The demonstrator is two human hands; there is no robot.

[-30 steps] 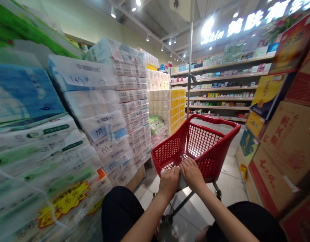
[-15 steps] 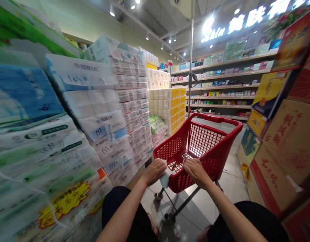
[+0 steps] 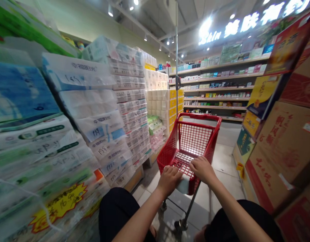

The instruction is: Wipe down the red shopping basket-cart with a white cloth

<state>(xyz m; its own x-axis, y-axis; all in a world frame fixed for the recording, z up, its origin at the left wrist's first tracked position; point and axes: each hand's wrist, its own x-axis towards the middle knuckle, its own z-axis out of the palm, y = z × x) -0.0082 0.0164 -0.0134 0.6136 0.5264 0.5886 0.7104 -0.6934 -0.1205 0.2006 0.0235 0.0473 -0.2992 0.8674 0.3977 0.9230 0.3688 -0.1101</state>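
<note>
A red plastic shopping cart (image 3: 195, 136) with a grid-patterned basket stands in front of my knees. My left hand (image 3: 170, 178) is closed over the cart's near rim, pressing a pale wiping cloth (image 3: 184, 186) there. Part of the cloth hangs down outside the basket, and the rest is hidden under the fingers. Farther right, my right hand (image 3: 202, 168) curls its fingers over the near right part of the rim. Both hands are close together. Below the basket, a caster wheel (image 3: 181, 224) touches the tiled floor.
Tall stacks of wrapped tissue packs (image 3: 106, 124) line the left side. Cardboard cartons (image 3: 283, 144) are piled on the right. A metal pole (image 3: 177, 50) rises behind the cart. Shelves of small goods (image 3: 217, 89) stand at the back.
The cart has swung round and now faces more directly away from me. My left hand has moved right and slightly down with the cloth. My right hand has shifted slightly right, still on the rim.
</note>
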